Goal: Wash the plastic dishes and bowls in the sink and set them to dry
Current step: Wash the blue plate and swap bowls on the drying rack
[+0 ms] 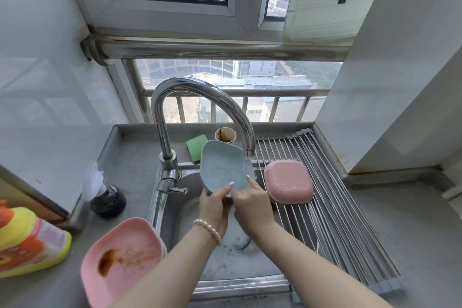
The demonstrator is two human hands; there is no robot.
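Both hands hold 1 pale blue, rounded-square plastic dish, tilted nearly on edge over the stainless steel sink. The left hand pinches its lower rim, thumb on the inner face and fingers behind. The right hand grips the same rim just beside it, with its forefinger stretched up across the inside.

Just above the grip, the spout of the curved chrome tap ends near the dish's upper right edge; no running water can be made out. Right of the grip, 1 pink plastic bowl lies upside down on the steel roll-up drying rack, so 1 piece looks finished. Below and left of the grip, a pink plastic dish with a brown sauce stain waits on the counter.

The step in hand appears to be rubbing or rinsing the blue dish. To do it well, let the left pinch carry the weight while the right fingers sweep the whole face, corners included. Turn the dish by its rim so the back gets covered too, and keep it tilted so water drains into the basin. Wet plastic slips, so the pinch should stay firm.
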